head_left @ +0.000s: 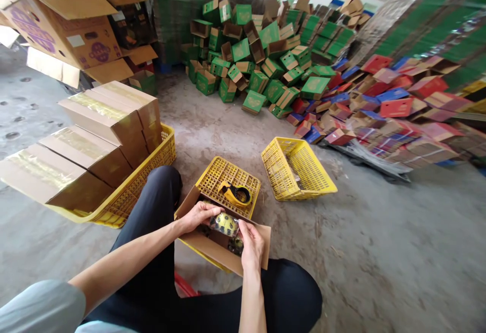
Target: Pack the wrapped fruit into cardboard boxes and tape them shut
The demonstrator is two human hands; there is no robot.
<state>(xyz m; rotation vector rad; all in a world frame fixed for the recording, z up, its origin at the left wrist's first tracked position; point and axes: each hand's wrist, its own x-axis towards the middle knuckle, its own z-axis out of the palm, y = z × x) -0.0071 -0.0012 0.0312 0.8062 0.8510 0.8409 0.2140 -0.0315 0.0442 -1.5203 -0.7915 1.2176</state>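
Packet pinched between left grip and right grip. Carton below unsealed; taped cartons leftward look done.

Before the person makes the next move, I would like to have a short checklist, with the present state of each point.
1. Left hand holds one end of the glossy pack: ok.
2. Right hand holds the other end: ok.
3. Cardboard box open at the top: ok.
4. Tape dispenser apart from both hands, lying on the yellow crate: ok.
5. Number of packs inside the box: cannot tell, hands and pack hide part.
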